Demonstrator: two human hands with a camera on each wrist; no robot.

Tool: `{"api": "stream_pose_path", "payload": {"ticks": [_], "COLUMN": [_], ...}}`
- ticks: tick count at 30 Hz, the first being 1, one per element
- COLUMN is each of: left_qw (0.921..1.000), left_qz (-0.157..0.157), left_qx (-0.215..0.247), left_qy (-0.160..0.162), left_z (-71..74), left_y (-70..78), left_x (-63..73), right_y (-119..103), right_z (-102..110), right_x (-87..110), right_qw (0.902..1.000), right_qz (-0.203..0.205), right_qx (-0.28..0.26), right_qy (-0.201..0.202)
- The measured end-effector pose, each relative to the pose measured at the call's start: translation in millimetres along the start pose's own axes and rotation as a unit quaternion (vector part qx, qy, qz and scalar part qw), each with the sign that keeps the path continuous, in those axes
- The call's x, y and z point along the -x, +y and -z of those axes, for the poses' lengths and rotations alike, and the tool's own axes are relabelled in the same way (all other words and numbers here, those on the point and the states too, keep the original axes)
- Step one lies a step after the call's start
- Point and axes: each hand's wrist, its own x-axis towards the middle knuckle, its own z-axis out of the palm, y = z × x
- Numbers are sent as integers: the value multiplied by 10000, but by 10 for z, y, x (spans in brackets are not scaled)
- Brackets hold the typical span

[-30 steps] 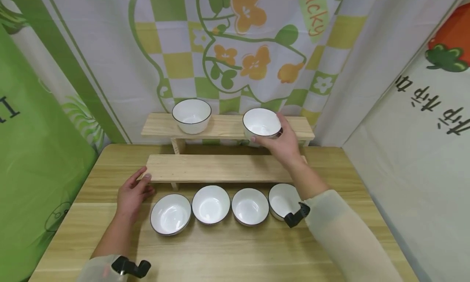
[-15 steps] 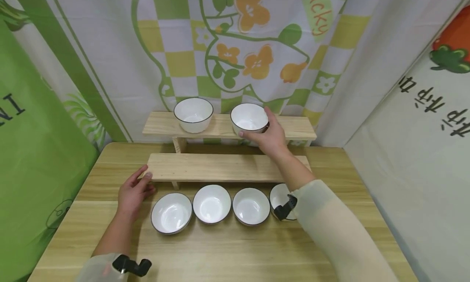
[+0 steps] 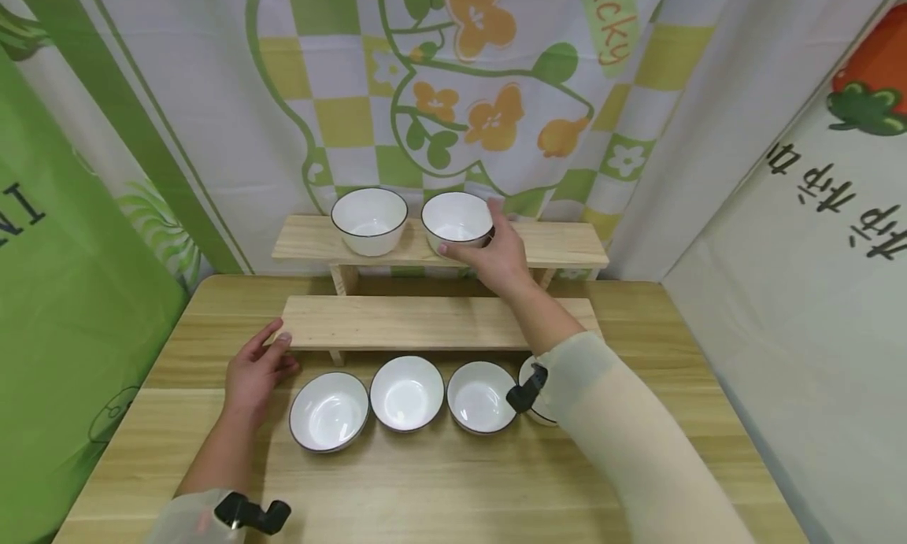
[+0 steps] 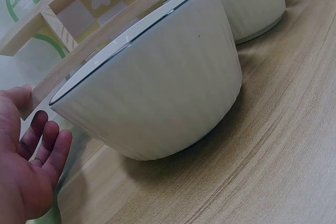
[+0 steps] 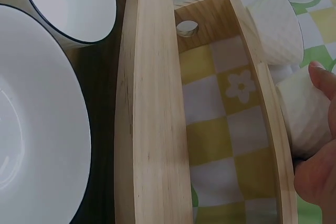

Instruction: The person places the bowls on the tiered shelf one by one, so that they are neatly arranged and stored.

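Over the last second you brought the white dark-rimmed bowl [image 3: 453, 216] leftward along the upper wooden shelf [image 3: 567, 243], leaving it just beside its matching neighbor bowl [image 3: 370, 216] farther left of your grip, which suggested the top row was nearly spaced (whether its base bore fully on the wood, I couldn't tell). Your right hand [image 3: 499, 257] pinched that bowl's wall, thumb in front and fingers around the right side, parted only by its width. Your left hand [image 3: 257, 371], fingers loose, held no bowl and touched the lower shelf's [image 3: 432, 323] left end.
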Motion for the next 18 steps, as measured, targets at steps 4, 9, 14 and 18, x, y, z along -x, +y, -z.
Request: {"api": "stream_pose_path", "payload": {"ticks": [4, 9, 14, 18], "left_qw": [10000, 10000, 10000, 9999], "left_qz": [-1, 33, 76, 86], "left_qx": [-34, -16, 33, 35], "left_qy": [46, 47, 12, 42], "left_z": [-1, 2, 19, 14], "left_y": [0, -2, -14, -21], "left_x": [5, 2, -31, -29], "right_y": [-6, -13, -50, -51], "right_z": [-64, -103, -124, -135], "right_x": [-39, -71, -88, -107], "right_qw": [10000, 9995, 9990, 9986], "right_qz": [58, 170, 249, 322], "right_qx": [44, 259, 343, 390], "right_qy": [-37, -93, -148, -184]}}
